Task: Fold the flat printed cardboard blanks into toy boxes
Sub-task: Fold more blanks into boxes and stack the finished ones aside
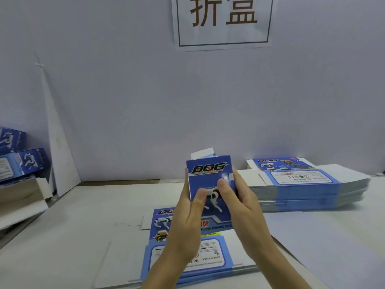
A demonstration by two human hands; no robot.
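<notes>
Both hands hold one box (210, 180) upright at frame centre, above the bench (73, 226). The left hand (187, 222) grips its left edge and the right hand (241, 205) its right edge, with both thumbs pressed on the printed front.

Progress: we judge this box erected but unfinished. A white flap (203, 153) stands up behind its top edge, so the top end looks open. A few done boxes (23, 161) lie piled at the left edge of the frame. Flat blanks remain in a near stack (212, 257) under the wrists at lower centre. A far stack (302, 184), thicker, sits at centre right. We judge that most of the work is left to do.

Not resolved:
- The box's bottom end and back are covered by the hands, so we cannot tell whether the bottom is closed.
- The fingers behind the box are hidden.
- The done pile is cut off by the frame edge, so there is no count.
- Sheet counts in both stacks are unreadable, and the small label print is blurred.
</notes>
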